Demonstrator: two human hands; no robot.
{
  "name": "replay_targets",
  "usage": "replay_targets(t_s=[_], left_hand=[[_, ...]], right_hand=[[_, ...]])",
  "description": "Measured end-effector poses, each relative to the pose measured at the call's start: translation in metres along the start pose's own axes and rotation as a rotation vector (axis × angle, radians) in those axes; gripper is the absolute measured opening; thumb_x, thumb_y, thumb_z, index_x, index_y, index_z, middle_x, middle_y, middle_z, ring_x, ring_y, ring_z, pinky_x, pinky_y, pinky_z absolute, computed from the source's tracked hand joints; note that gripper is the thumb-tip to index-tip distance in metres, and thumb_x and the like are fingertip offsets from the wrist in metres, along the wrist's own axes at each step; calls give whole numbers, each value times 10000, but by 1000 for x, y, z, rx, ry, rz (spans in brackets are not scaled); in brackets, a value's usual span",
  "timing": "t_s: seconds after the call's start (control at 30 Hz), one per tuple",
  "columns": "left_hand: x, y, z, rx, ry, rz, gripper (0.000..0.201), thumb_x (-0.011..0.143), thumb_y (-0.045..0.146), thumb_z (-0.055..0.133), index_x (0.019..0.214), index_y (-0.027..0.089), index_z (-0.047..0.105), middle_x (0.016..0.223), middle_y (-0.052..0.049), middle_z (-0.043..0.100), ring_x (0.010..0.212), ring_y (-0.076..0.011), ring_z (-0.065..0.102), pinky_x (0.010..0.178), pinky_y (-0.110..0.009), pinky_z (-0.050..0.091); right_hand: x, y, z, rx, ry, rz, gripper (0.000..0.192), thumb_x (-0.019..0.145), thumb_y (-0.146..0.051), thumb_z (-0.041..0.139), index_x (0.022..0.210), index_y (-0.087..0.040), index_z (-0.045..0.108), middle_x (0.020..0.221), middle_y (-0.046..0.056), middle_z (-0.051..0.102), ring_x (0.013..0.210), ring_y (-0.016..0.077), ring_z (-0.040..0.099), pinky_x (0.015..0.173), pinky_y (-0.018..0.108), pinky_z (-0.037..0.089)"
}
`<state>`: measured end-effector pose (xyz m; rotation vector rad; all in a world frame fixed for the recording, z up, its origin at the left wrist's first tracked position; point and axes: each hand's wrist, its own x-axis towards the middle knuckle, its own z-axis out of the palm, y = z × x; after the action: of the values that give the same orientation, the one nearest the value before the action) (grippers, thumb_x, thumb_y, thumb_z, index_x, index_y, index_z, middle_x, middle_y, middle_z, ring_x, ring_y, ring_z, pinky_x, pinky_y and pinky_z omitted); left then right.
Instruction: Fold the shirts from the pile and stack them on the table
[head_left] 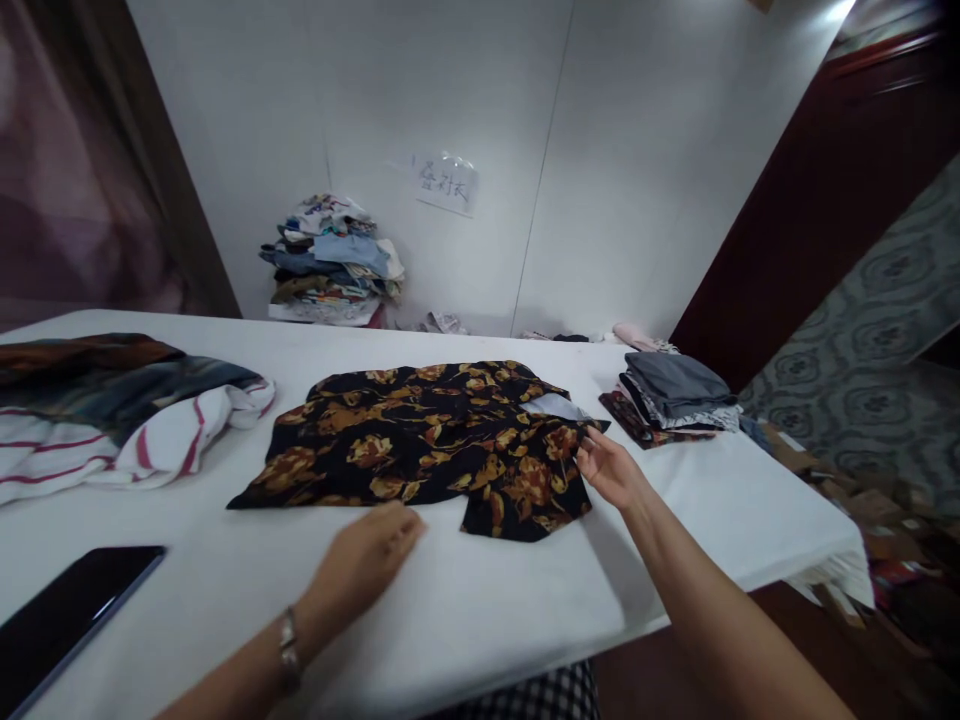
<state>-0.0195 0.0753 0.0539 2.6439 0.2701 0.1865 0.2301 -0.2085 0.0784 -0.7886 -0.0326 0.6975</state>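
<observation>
A black shirt with a brown and gold flower print lies spread sideways on the white table, one short sleeve pointing toward me. At its right end, by the collar and shoulder, my right hand pinches the fabric between thumb and fingers. My left hand, with a bracelet on the wrist, is beside the shirt's near edge. Its fingers are curled together over the tablecloth, and no cloth shows in them. A pale patch shows inside the neck opening.
Folded clothes are stacked at the right. Crumpled garments lie at the left, behind a phone. A tall clothes pile stands against the wall below a handwritten sign. Boxes sit beyond the right table edge.
</observation>
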Motion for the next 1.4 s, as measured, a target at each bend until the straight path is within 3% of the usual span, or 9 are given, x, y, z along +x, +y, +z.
replay_targets(t_s=[0.2,0.37,0.47,0.57,0.7,0.83,1.0,1.2,1.4], left_hand=[[20,67,52,-208,51,13,492,698,484,663,1079,174,636,1146,-149,611,1124,-342,506,979,-467,372],[63,82,59,-585,151,-52,69,707,238,595,661,188,611,905,-120,640,995,-321,555,917,-466,390],[71,90,44,-770,109,-48,151,799,273,504,757,185,620,832,-60,666,896,-228,606,850,-369,466],[72,98,9,-1296,154,-105,196,819,331,563,933,183,623,858,-28,687,824,-163,633,782,-294,508],[73,106,-28,-1815,259,-326,48,810,191,612,852,169,618,760,5,669,649,-103,621,628,-222,523],[64,126,-22,-1988,70,-420,86,854,138,544,880,146,626,755,-12,675,647,-107,635,639,-236,546],[49,137,-13,-2022,-38,-232,224,821,118,573,1035,185,574,863,-12,682,755,-118,661,743,-269,548],[25,103,1,-1416,194,-184,740,786,369,672,1402,227,289,1172,-120,641,936,-204,661,983,-453,435],[-9,110,38,-1178,-86,-78,487,681,320,740,1138,207,617,1162,-83,671,1088,-252,594,1009,-406,428]], right_hand=[[3,-22,49,9,-120,-72,43,847,-179,590,819,-203,612,774,13,714,659,119,688,555,171,581],[12,-15,54,-36,-68,-152,77,803,-257,649,767,-209,600,759,10,702,706,126,679,656,218,586],[9,2,28,-246,124,-226,205,720,-298,728,883,-225,627,807,-8,699,714,140,659,637,262,572],[-10,31,3,-447,240,-239,379,682,-393,755,993,-211,640,857,20,699,752,165,641,599,268,532],[-45,74,3,-453,27,-213,658,728,-467,717,1308,-251,493,1044,55,689,906,193,640,733,326,526],[-67,114,27,-529,-240,-323,1008,655,-313,803,1470,-364,212,1344,33,545,1166,199,557,974,396,444],[-77,140,47,-598,-67,-376,558,630,-305,809,1150,-237,618,1054,47,701,1020,241,629,954,429,469],[-89,101,66,-83,16,-329,526,752,-293,707,1244,-322,525,1132,-4,678,977,191,661,859,365,543],[-80,99,81,-133,3,-287,599,738,-280,709,1291,-356,494,1127,-19,675,924,156,668,763,266,566]])
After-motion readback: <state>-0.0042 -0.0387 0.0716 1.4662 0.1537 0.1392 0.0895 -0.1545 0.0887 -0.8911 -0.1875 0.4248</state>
